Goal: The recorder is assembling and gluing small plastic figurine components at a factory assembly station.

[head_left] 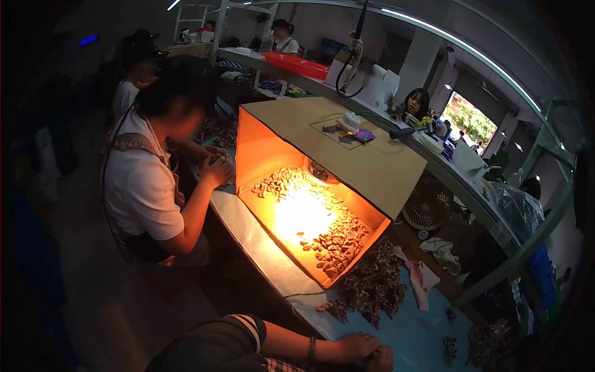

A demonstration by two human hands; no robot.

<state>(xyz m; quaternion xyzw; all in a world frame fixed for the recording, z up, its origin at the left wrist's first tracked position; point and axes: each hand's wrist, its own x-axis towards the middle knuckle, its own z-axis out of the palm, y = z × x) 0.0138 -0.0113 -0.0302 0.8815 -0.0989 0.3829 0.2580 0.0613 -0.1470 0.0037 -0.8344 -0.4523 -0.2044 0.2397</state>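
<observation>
Head — pile (375, 282) lengthwise along box (372, 164)

No legible words; seemingly dark arrow marks (330, 129) on top of cardboard box (378, 177)

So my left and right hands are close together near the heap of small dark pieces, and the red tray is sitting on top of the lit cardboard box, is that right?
Not quite: the head view shows the red tray on the shelf behind the lit cardboard box. Your left hand and right hand are close together near the heap of small dark pieces.
</observation>
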